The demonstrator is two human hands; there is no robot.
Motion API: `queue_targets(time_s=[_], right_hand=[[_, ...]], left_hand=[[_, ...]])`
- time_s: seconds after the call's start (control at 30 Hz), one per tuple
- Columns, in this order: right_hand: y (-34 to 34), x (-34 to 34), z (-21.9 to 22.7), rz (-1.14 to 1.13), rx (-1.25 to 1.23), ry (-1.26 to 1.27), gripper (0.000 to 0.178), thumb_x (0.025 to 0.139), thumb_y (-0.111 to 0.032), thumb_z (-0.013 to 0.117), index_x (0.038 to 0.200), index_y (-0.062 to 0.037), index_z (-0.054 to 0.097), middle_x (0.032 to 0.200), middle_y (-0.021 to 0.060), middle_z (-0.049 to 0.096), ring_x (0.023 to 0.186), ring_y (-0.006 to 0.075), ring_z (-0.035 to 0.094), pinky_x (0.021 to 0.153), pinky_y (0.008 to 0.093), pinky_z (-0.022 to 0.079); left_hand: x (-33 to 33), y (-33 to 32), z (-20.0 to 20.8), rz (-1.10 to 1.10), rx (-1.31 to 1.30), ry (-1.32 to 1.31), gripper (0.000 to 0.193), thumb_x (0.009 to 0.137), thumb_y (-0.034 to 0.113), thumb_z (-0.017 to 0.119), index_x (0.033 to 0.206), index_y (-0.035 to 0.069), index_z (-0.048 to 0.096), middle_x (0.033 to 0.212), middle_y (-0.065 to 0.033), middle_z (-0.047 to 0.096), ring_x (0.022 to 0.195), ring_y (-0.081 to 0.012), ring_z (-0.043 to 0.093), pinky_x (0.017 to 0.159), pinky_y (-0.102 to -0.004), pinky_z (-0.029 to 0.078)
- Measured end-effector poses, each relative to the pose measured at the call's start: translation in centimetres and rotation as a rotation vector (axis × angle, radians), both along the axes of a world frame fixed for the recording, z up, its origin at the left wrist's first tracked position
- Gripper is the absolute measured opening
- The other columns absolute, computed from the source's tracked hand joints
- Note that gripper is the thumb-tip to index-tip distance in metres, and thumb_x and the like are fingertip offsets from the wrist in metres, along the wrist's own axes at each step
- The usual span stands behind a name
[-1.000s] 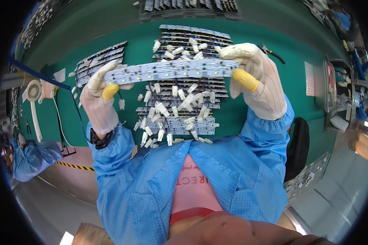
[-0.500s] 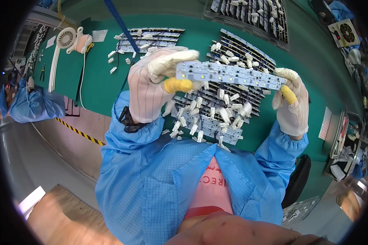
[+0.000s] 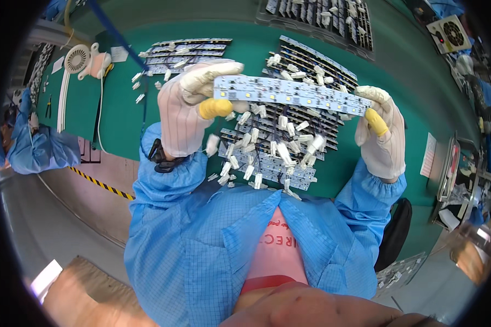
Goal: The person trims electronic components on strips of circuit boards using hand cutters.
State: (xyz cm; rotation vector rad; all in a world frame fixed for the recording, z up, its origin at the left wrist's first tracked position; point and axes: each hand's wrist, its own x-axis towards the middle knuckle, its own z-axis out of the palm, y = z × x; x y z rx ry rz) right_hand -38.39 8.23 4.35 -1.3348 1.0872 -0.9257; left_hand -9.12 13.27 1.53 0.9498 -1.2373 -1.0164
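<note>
A long white LED circuit board (image 3: 289, 94) is held up in front of me, its component side with small yellowish LEDs in view. Its left end is pinched by my left hand (image 3: 193, 98), and its right end by my right hand (image 3: 384, 122). Both hands wear pale striped gloves with yellow finger cots on the thumbs. Beneath the raised strip lies a large pile of similar LED boards (image 3: 305, 177) with black wires and white plug connectors (image 3: 283, 152). The raised board hides part of this pile.
More LED strips (image 3: 202, 52) lie at the far left of the green table (image 3: 245, 43). A tray of boards (image 3: 316, 24) stands at the back. A small fan (image 3: 77, 59) and pliers (image 3: 48, 107) are on the left. Another person's blue sleeve (image 3: 46, 150) shows at far left.
Both hands and the board have shifted slightly left in the picture, as has the whole scene. The board's face is turned more squarely into view. Both hands keep their hold.
</note>
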Motion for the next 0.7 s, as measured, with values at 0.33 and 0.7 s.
queue_targets(time_s=[0.33, 0.7], right_hand=[[1.0, -0.2, 0.8, 0.089, -0.013, -0.064, 0.083, 0.068, -0.058, 0.074, 0.116, 0.0044, 0.051, 0.088, 0.0051, 0.06, 0.052, 0.0071, 0.049, 0.047, 0.0179, 0.035], [1.2, -0.5, 1.1, 0.287, 0.03, -0.263, 0.033, 0.09, -0.009, 0.053, 0.121, 0.0029, 0.05, 0.1, 0.0125, 0.063, 0.064, 0.0089, 0.056, 0.056, 0.0207, 0.046]], left_hand=[[-0.7, -0.9, 0.5, 0.254, 0.155, -0.234, 0.037, 0.091, 0.027, 0.06, 0.121, 0.005, 0.059, 0.075, -0.0062, 0.07, 0.039, -0.0008, 0.035, 0.037, -0.0182, 0.024], [-0.1, -1.9, -0.4, 0.274, 0.164, -0.421, 0.041, 0.093, 0.024, 0.056, 0.124, -0.004, 0.053, 0.077, -0.0088, 0.069, 0.084, -0.0134, 0.064, 0.082, -0.0238, 0.045]])
